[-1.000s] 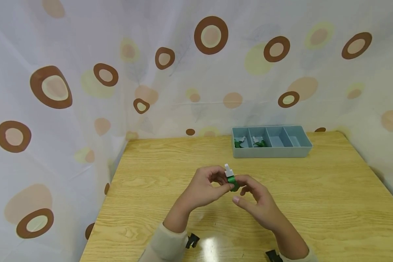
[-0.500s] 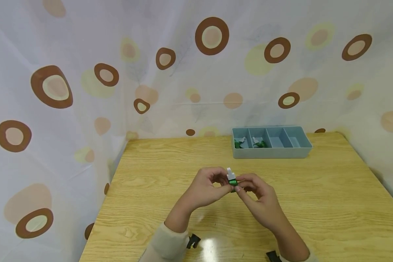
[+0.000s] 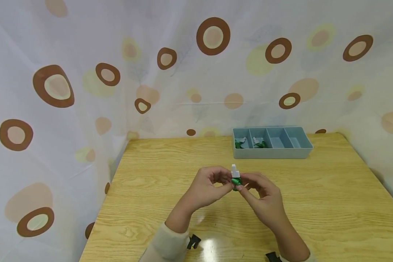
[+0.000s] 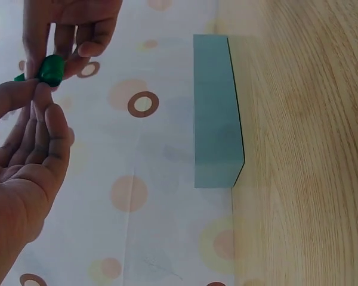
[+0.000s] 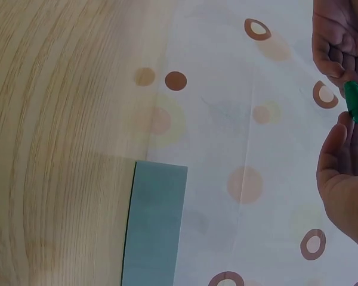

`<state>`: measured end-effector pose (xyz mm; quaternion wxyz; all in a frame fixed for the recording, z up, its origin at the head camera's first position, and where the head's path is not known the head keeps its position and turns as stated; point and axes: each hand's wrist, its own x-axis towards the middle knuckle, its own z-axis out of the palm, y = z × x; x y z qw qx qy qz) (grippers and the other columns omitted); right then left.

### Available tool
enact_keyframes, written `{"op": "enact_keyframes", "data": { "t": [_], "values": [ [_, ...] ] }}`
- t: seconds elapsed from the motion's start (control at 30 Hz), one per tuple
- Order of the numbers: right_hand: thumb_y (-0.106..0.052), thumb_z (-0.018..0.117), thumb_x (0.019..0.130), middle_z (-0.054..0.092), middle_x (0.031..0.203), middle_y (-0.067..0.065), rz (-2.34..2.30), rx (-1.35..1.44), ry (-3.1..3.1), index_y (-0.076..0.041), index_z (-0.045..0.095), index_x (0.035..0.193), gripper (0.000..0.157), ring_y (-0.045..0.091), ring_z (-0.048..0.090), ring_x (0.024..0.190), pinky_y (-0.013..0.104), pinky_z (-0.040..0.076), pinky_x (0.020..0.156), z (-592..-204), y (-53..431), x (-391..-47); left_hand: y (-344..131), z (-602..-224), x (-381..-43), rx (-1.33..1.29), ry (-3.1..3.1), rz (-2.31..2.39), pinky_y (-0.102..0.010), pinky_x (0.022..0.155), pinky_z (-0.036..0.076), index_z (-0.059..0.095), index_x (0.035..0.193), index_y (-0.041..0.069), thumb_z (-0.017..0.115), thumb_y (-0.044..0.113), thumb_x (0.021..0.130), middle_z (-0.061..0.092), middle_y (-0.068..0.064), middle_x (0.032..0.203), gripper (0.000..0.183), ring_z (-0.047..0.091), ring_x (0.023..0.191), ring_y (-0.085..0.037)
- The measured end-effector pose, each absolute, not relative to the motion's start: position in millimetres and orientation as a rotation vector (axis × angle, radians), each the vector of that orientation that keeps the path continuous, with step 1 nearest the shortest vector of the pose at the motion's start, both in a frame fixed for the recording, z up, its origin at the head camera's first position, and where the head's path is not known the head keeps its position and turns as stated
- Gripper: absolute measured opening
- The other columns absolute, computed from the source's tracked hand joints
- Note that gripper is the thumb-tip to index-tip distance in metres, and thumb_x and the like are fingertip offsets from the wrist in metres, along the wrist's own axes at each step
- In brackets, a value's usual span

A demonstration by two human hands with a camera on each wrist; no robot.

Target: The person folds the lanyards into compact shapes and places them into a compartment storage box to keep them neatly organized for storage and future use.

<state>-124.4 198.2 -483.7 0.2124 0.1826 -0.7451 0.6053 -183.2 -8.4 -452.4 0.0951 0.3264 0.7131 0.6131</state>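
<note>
In the head view, both hands hold a small piece with a white stepped top (image 3: pixel 235 173) and a shiny green lower part (image 3: pixel 236 181) above the table. My left hand (image 3: pixel 207 187) pinches the green part from the left between thumb and fingers. From the other side my right hand (image 3: pixel 264 199) pinches it too, thumb tip low on the green. The green part (image 4: pixel 52 70) shows as a rounded roll between the fingertips in the left wrist view. At the right wrist view's edge the green part (image 5: pixel 355 102) is partly cut off; the white top is hidden there.
Beyond the hands, a blue-grey divided box (image 3: pixel 270 153) stands at the back of the wooden table (image 3: pixel 157 167). Its two left compartments contain green and white pieces (image 3: pixel 259 143). A patterned curtain (image 3: pixel 183 83) hangs behind. Black pieces (image 3: pixel 194 242) sit by both sleeves.
The right thumb has closed onto the green part, where it was apart a second ago. The piece has shifted slightly right, and its white top now stands more upright.
</note>
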Motion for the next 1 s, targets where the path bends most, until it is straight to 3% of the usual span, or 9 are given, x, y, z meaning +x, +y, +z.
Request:
{"op": "enact_keyframes", "data": {
  "t": [0.07,0.3,0.63,1.0],
  "values": [
    [0.011,0.074,0.093,0.073,0.114,-0.002,1.693,0.524,-2.065,0.003,0.074,0.119,0.027,0.01,0.068,0.101,0.017,0.059,0.086,-484.3,198.8,-124.8,-8.7,-452.6,-183.0,0.965,2.111,1.816,-0.027,0.079,0.062,0.078,0.112,0.006,0.074,0.006,0.099,0.078,-0.012,0.104,0.014,0.073,0.089,-0.008],
    [0.021,0.074,0.087,0.074,0.108,-0.015,1.699,0.478,-2.062,0.005,0.072,0.108,0.026,0.004,0.071,0.093,0.017,0.06,0.083,-483.0,199.7,-124.9,-9.5,-452.7,-183.1,0.947,2.101,1.81,-0.032,0.083,0.065,0.077,0.111,0.004,0.076,0.006,0.098,0.078,-0.014,0.106,0.014,0.074,0.09,-0.006],
    [0.024,0.071,0.087,0.078,0.101,-0.008,1.821,0.493,-1.937,0.011,0.072,0.103,0.02,0.005,0.074,0.09,0.018,0.062,0.082,-488.2,200.2,-126.5,-9.9,-450.1,-181.0,0.883,2.085,1.814,-0.03,0.083,0.064,0.078,0.111,0.004,0.076,0.016,0.1,0.079,-0.014,0.103,0.017,0.075,0.089,-0.008],
    [0.019,0.071,0.09,0.077,0.099,-0.01,1.837,0.471,-2.001,0.007,0.073,0.099,0.016,0.006,0.073,0.091,0.018,0.061,0.083,-488.9,202.3,-127.1,-1.0,-453.8,-179.6,0.853,2.109,1.849,-0.027,0.073,0.063,0.079,0.103,0.006,0.077,0.018,0.1,0.079,-0.014,0.098,0.013,0.073,0.079,-0.007]
  ]
}}
